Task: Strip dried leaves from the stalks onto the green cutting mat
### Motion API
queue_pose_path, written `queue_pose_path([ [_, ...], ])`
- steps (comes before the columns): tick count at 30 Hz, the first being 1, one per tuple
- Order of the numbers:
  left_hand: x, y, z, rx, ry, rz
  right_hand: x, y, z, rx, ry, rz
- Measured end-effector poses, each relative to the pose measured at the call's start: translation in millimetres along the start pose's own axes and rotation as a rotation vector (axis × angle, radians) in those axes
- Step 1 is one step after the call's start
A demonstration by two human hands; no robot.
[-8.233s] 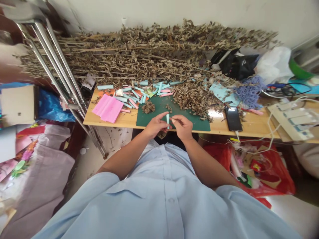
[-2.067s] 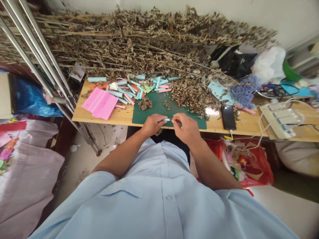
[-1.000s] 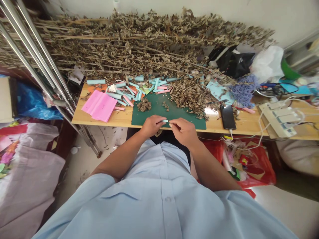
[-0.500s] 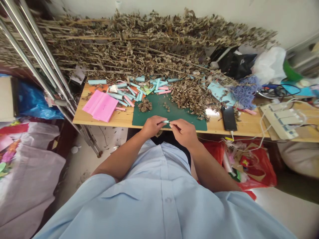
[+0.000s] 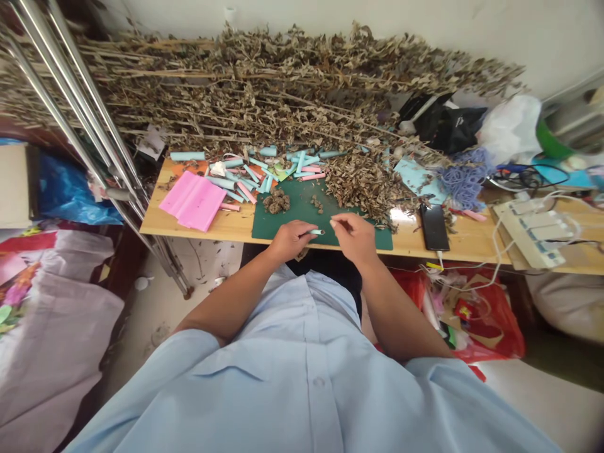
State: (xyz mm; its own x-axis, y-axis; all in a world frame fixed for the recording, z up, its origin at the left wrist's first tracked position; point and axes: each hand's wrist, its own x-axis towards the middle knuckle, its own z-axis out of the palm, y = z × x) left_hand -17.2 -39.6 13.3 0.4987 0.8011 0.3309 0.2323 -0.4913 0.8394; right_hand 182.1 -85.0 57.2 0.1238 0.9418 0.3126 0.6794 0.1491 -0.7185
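Above the near edge of the green mat (image 5: 295, 214), my left hand (image 5: 291, 240) grips a small light-blue paper tube (image 5: 317, 232), whose end points right. My right hand (image 5: 355, 238) is just right of the tube, apart from it, with thumb and fingertips pinched together; whatever may be between them is too small to make out. Small clumps of brown plant fluff (image 5: 276, 201) lie on the mat, with a few smaller bits (image 5: 316, 203) beside them. A heap of dried leaves (image 5: 363, 182) covers the mat's right part.
Blue and pink paper rolls (image 5: 250, 176) lie behind the mat. Pink paper sheets (image 5: 192, 200) are at left, a phone (image 5: 434, 226) and a power strip (image 5: 528, 226) at right. Long dried stalks (image 5: 264, 82) span the back. Metal poles (image 5: 89, 107) stand at left.
My right hand has let go of the tube's right end and moved slightly up and to the right. The tube remains in my left hand. The view has shifted slightly.
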Motion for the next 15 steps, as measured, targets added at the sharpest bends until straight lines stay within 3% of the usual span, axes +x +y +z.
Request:
queue_pose_path([
  [5, 0.4, 0.0, 0.1, 0.009, 0.010, 0.003, 26.1, 29.4, 26.0, -0.159, -0.099, 0.000],
  [10, 0.6, -0.8, 0.2, -0.008, 0.021, -0.013, 37.0, 28.5, 40.3, -0.261, -0.169, 0.019],
  [15, 0.3, 0.0, -0.3, -0.015, 0.027, -0.020, 37.1, 29.3, 37.6, -0.191, -0.171, 0.002],
])
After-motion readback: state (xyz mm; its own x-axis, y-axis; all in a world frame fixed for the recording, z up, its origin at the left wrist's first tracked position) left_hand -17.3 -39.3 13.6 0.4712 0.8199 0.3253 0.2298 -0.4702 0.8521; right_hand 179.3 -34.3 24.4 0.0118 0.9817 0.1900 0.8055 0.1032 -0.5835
